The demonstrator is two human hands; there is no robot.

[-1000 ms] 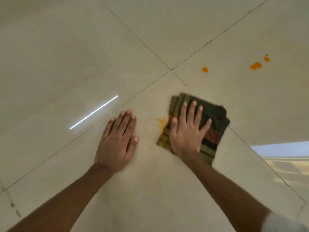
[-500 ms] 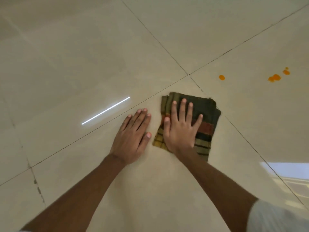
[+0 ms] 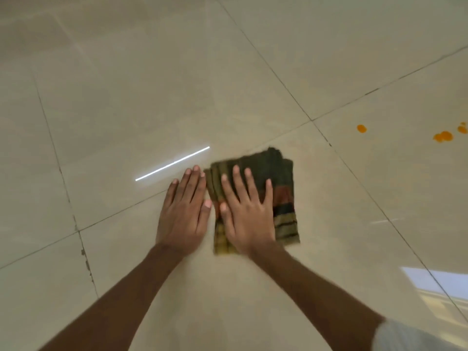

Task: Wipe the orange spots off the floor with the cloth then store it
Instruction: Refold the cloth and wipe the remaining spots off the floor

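Observation:
A folded dark striped cloth [image 3: 283, 196] lies flat on the beige tiled floor [image 3: 177, 84]. My right hand [image 3: 247, 214] presses on it palm down with fingers spread. My left hand [image 3: 183, 211] rests flat on the bare tile right beside the cloth's left edge, holding nothing. A single orange spot [image 3: 361, 128] sits on the tile to the far right of the cloth. Further right, a larger orange blotch [image 3: 442, 137] and a small orange drop [image 3: 462, 128] lie at the frame's edge.
Dark grout lines cross the floor near the cloth's far corner [image 3: 312, 120]. A thin white light reflection [image 3: 172, 163] streaks the tile by my left fingertips. A bright window reflection [image 3: 435, 282] glares at the lower right.
My right hand has slid the cloth left over the orange smear that showed beside it, up against my left hand. That smear is no longer visible. The view shifted left.

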